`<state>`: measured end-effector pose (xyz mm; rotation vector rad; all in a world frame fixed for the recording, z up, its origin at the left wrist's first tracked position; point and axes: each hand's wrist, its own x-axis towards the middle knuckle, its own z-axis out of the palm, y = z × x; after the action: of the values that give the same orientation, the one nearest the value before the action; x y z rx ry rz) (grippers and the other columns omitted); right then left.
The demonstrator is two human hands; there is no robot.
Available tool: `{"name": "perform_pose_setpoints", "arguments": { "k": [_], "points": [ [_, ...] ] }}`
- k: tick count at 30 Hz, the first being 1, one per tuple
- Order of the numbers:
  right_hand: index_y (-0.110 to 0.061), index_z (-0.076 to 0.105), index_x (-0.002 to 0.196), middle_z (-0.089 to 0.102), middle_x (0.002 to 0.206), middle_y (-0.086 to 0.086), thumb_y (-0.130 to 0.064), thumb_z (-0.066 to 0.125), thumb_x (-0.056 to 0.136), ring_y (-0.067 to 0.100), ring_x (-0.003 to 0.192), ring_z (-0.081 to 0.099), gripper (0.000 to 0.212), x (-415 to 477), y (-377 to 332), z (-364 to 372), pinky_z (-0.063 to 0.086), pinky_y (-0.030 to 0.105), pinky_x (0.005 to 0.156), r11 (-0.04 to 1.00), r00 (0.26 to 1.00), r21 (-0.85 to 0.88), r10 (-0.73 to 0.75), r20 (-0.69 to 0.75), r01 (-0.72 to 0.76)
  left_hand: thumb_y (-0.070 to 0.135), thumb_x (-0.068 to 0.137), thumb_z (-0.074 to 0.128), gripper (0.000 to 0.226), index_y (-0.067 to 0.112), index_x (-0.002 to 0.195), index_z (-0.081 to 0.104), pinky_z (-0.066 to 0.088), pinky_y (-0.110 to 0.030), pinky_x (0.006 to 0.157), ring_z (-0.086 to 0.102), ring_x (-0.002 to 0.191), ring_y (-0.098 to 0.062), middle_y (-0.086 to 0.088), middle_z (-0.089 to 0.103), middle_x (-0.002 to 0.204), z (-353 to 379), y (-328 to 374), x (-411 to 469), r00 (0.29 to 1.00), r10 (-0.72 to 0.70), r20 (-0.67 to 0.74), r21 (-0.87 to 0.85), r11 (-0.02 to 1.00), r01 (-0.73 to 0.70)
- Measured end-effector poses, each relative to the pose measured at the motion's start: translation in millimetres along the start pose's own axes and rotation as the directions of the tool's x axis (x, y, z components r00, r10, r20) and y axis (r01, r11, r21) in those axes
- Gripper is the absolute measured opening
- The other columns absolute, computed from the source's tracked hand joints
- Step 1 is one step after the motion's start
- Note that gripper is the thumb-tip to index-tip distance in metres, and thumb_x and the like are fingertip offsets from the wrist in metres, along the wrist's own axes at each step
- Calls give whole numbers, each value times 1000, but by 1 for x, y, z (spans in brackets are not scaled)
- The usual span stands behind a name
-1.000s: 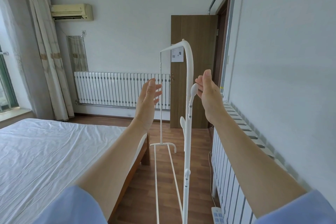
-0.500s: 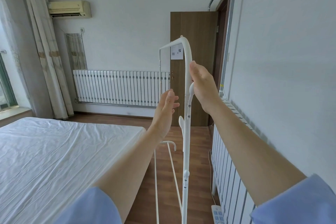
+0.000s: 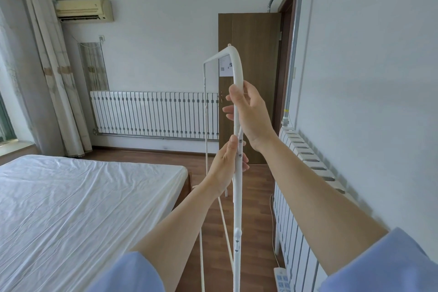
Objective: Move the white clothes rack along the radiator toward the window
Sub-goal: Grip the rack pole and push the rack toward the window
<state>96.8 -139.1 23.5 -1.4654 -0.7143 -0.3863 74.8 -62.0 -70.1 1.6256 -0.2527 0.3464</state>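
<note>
A tall white metal clothes rack (image 3: pixel 237 197) stands in the centre of the frame, its near upright running from the bottom edge up to a curved top corner just above mid-height. The person's right hand (image 3: pixel 251 114) is wrapped around this upright just below the bend, fingers curled round the tube. The left hand (image 3: pixel 227 166) grasps the same upright lower down, beside two small screws, thumb pointing up along the tube. Both forearms reach in from the bottom of the frame, each ending in a light blue sleeve (image 3: pixel 379 265).

The rack stands on the brown wood-plank floor (image 3: pixel 256 197) between a bed with a wrinkled white sheet (image 3: pixel 78 208) at the lower left and a white ribbed radiator (image 3: pixel 296 232) along the right wall. A second long white radiator (image 3: pixel 154 115) lines the far wall. A brown wooden door (image 3: pixel 251 54) stands open behind the rack, and pale curtains (image 3: pixel 47 66) hang at the upper left beside a cream wall air conditioner (image 3: pixel 84 10).
</note>
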Motion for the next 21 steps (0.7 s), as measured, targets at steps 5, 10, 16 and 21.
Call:
{"name": "perform_pose_setpoints", "arguments": {
  "k": [5,10,16,21],
  "points": [
    [-25,48,118,62,96,3,-48,42,94,12,72,64,34,6,5,2,58,30,72,1000,1000,4,-23,-6,23,57,92,23,53,15,95,56,49,-27,67,56,57,-13,-4,55,63,1,-6,8,1000,-19,12,21,1000,18],
    [-32,51,109,59,85,1,-50,40,93,8,64,59,26,12,11,1,56,24,65,998,998,5,-68,14,67,59,89,22,54,18,95,57,48,-29,68,54,53,-12,-3,53,60,0,-13,16,999,-22,41,56,998,20],
    [-39,52,99,55,79,1,-51,40,93,9,60,55,18,21,19,3,54,25,64,996,995,3,-90,41,90,62,85,23,63,10,97,57,49,-28,69,55,57,-12,-3,54,64,-7,-24,22,998,-24,61,74,997,19],
    [-29,51,112,53,75,-1,-49,41,93,9,58,50,30,28,26,3,51,19,57,995,994,7,-104,35,104,64,83,22,59,15,76,54,50,-29,73,56,57,-11,1,55,59,-8,-31,27,998,-29,61,98,995,23]
  ]
}}
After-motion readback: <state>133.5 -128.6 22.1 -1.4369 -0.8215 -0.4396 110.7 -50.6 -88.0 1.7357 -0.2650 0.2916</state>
